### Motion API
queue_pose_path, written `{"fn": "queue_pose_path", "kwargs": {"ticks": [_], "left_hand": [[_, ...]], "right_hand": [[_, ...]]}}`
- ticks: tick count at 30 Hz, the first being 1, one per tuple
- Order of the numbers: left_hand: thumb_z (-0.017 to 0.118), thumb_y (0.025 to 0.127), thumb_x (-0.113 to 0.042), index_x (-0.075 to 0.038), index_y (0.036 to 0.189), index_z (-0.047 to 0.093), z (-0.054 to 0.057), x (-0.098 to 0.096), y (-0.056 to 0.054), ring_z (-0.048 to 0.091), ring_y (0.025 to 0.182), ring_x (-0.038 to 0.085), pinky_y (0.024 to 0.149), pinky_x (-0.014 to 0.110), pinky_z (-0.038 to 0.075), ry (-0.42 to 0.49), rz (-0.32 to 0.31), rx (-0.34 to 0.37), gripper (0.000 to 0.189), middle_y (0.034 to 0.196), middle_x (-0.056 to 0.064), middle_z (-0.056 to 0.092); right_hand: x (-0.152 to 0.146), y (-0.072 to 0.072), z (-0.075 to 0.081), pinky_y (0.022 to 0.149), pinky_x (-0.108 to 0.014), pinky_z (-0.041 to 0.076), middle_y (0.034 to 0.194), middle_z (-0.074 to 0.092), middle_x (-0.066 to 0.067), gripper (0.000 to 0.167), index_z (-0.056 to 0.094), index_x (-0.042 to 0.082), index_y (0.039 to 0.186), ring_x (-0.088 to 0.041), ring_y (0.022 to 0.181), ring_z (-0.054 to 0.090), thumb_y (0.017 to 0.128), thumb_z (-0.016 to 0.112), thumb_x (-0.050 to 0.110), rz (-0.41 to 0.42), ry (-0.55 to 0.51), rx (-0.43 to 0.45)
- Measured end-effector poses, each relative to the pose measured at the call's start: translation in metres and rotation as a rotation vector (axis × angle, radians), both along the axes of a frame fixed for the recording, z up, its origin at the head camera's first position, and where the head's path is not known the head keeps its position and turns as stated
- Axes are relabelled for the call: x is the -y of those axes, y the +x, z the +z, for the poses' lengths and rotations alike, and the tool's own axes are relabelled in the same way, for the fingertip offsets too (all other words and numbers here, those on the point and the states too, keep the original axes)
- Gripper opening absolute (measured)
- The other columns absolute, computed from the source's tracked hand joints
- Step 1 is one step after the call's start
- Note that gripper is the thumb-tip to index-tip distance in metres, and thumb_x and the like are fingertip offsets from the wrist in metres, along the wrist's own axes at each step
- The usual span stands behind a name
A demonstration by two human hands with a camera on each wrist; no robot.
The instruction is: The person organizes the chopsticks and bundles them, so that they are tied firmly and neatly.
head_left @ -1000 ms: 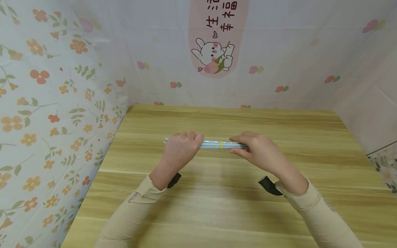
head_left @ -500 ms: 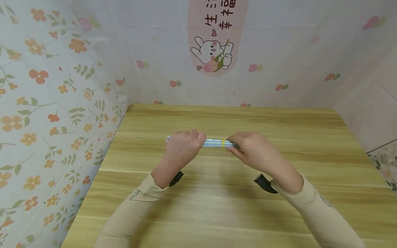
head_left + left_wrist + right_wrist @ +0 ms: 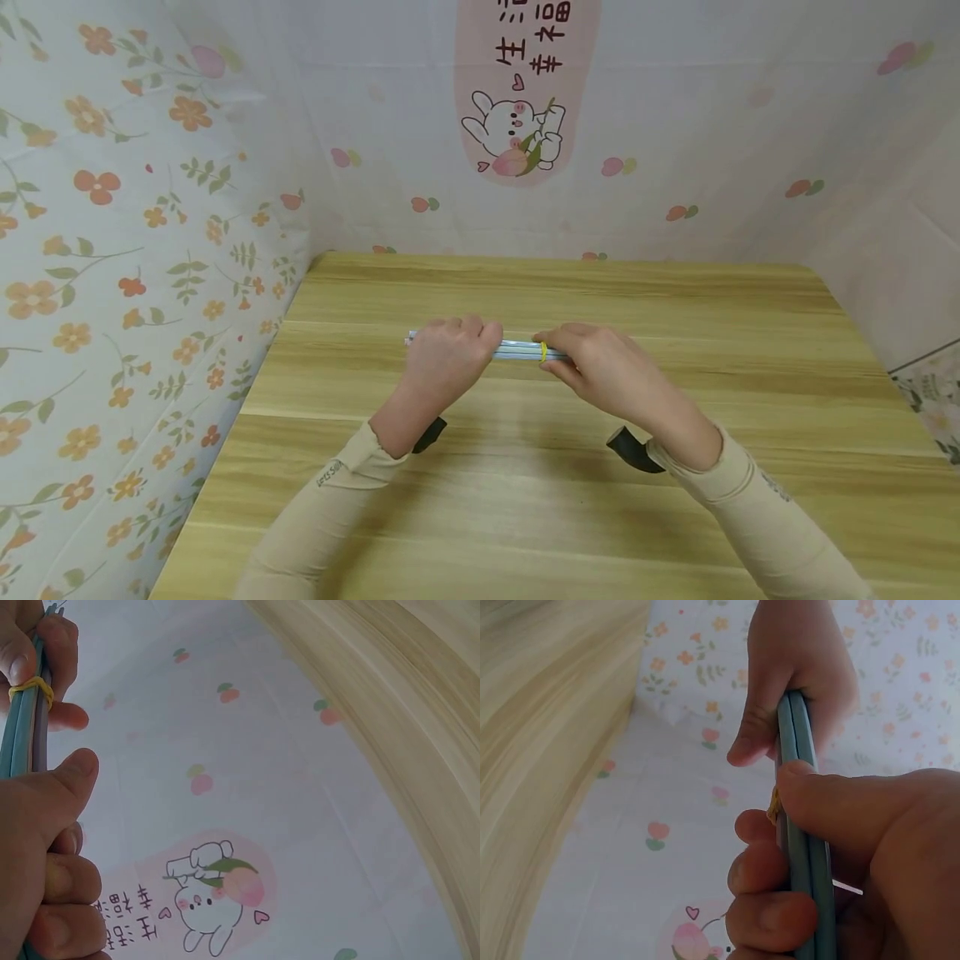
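Observation:
A bundle of slim pastel chopsticks (image 3: 517, 349) lies level between both hands above the table. My left hand (image 3: 450, 358) grips its left part with curled fingers, and the stick ends poke out past it. A yellow rubber band (image 3: 543, 352) circles the bundle near its right part. My right hand (image 3: 615, 367) holds the bundle there, its fingertips right at the band. In the right wrist view the thumb presses on blue-green sticks (image 3: 801, 847) while the fingers curl beneath. The left wrist view shows blue, orange and purple sticks (image 3: 22, 742). The right end is hidden in the hand.
The wood-grain table (image 3: 510, 517) spreads under both arms. A pale printed cloth (image 3: 675, 125) hangs behind it, and a flowered cloth (image 3: 112, 275) hangs at the left. Black curved pieces (image 3: 633, 450) sit at the wrists beside the beige sleeves.
My right hand has slid left along the chopsticks until its fingertips reach the rubber band. The left hand, still gripping, has shifted slightly right with the bundle.

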State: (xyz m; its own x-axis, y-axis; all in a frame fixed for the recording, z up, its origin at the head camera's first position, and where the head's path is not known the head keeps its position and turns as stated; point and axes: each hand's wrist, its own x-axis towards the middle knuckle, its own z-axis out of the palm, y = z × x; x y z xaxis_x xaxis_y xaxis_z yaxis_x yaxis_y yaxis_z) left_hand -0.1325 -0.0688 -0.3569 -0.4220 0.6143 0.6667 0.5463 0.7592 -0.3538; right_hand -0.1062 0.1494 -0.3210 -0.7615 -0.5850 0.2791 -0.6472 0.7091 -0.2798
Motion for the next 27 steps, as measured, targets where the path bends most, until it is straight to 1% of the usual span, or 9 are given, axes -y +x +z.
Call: {"fn": "queue_pose_path", "kwargs": {"ticks": [4, 6, 11, 14, 17, 18, 20, 24, 27], "left_hand": [[0.065, 0.086, -0.004, -0.012, 0.064, 0.045, -0.0004, -0.0007, 0.0002, 0.018, 0.045, 0.008, 0.045, 0.022, 0.014, -0.003, -0.002, -0.002, 0.03, 0.049, -0.004, 0.035], [0.065, 0.086, -0.004, -0.012, 0.064, 0.045, -0.0005, -0.0011, 0.0004, 0.017, 0.045, 0.008, 0.045, 0.022, 0.014, -0.004, -0.004, -0.002, 0.031, 0.049, -0.004, 0.035], [0.062, 0.088, -0.004, -0.012, 0.062, 0.043, -0.0008, -0.0021, 0.0011, 0.015, 0.046, 0.008, 0.046, 0.022, 0.013, -0.003, -0.002, -0.002, 0.033, 0.048, -0.004, 0.033], [0.062, 0.089, -0.005, -0.012, 0.063, 0.044, -0.0008, -0.0027, 0.0017, 0.015, 0.046, 0.008, 0.046, 0.022, 0.013, -0.001, -0.005, -0.001, 0.033, 0.049, -0.004, 0.032], [0.062, 0.089, -0.005, -0.013, 0.063, 0.043, -0.0007, -0.003, 0.0024, 0.014, 0.047, 0.008, 0.046, 0.022, 0.013, -0.005, -0.008, 0.003, 0.033, 0.049, -0.004, 0.03], [0.062, 0.088, -0.004, -0.013, 0.062, 0.043, -0.0009, -0.003, 0.0024, 0.014, 0.047, 0.008, 0.046, 0.022, 0.012, -0.006, -0.008, 0.004, 0.034, 0.049, -0.004, 0.03], [0.062, 0.088, -0.004, -0.013, 0.062, 0.043, -0.0012, -0.0026, 0.0023, 0.014, 0.047, 0.008, 0.046, 0.021, 0.013, -0.008, -0.005, 0.003, 0.033, 0.049, -0.004, 0.031], [0.062, 0.088, -0.004, -0.012, 0.064, 0.046, -0.0014, -0.0015, 0.0016, 0.016, 0.045, 0.008, 0.045, 0.021, 0.014, -0.008, -0.002, 0.007, 0.03, 0.049, -0.004, 0.036], [0.062, 0.088, -0.004, -0.012, 0.065, 0.046, -0.0017, -0.0008, 0.0013, 0.018, 0.044, 0.008, 0.045, 0.021, 0.015, -0.002, -0.003, 0.009, 0.029, 0.049, -0.003, 0.036]], "right_hand": [[0.0014, 0.0012, -0.002, 0.059, -0.028, 0.048, 0.094, 0.071, -0.005, 0.035, 0.067, 0.007, 0.115, -0.01, 0.068, 0.059, 0.083, 0.074, 0.017, -0.021, -0.001, -0.027], [0.0022, 0.002, -0.0027, 0.057, -0.027, 0.046, 0.093, 0.071, -0.004, 0.038, 0.067, 0.011, 0.118, -0.01, 0.066, 0.059, 0.082, 0.074, 0.021, -0.039, 0.003, -0.033], [0.0042, 0.0039, -0.0032, 0.048, -0.022, 0.035, 0.082, 0.068, 0.003, 0.046, 0.064, 0.022, 0.126, -0.006, 0.055, 0.046, 0.082, 0.074, 0.029, -0.086, 0.024, -0.048], [0.0054, 0.0047, -0.0043, 0.045, -0.021, 0.03, 0.069, 0.06, 0.006, 0.05, 0.061, 0.026, 0.129, -0.005, 0.051, 0.039, 0.081, 0.074, 0.034, -0.097, 0.04, -0.081], [0.0061, 0.0054, -0.0058, 0.043, -0.021, 0.026, 0.06, 0.049, 0.008, 0.052, 0.06, 0.028, 0.13, -0.006, 0.048, 0.034, 0.081, 0.073, 0.038, -0.104, 0.052, -0.114], [0.0063, 0.0055, -0.0062, 0.043, -0.021, 0.026, 0.06, 0.048, 0.008, 0.053, 0.06, 0.028, 0.13, -0.006, 0.047, 0.034, 0.08, 0.073, 0.039, -0.106, 0.055, -0.123], [0.0067, 0.0054, -0.007, 0.042, -0.021, 0.026, 0.063, 0.053, 0.006, 0.054, 0.06, 0.027, 0.131, -0.006, 0.048, 0.036, 0.08, 0.073, 0.039, -0.109, 0.054, -0.131], [0.0075, 0.0048, -0.0081, 0.042, -0.023, 0.034, 0.077, 0.065, 0.001, 0.051, 0.064, 0.018, 0.125, -0.008, 0.053, 0.049, 0.079, 0.076, 0.036, -0.107, 0.039, -0.138], [0.0079, 0.0038, -0.0081, 0.047, -0.024, 0.041, 0.082, 0.067, -0.002, 0.044, 0.068, 0.011, 0.117, -0.009, 0.058, 0.054, 0.078, 0.077, 0.031, -0.093, 0.026, -0.129]]}}
